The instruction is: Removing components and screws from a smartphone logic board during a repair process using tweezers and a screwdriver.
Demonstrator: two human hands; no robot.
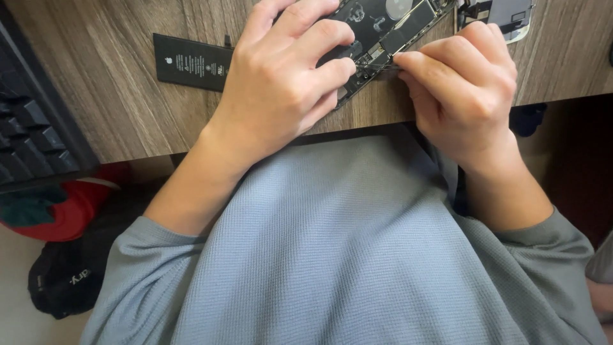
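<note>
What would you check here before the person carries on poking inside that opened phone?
1. Phone steadied: ok. The left hand presses down on the opened phone.
2. Tool grip: ok. The right hand pinches a thin metal tool aimed at the phone's innards.
3. Tool tip contact: cannot tell, hidden by fingers.
4. Phone fully on the wooden desk: not ok, it lies right at the edge.
5. Black battery out of the way: ok, flat on the desk beside the left hand.
6. Removed part near the top edge: cannot tell, mostly cropped.
</note>
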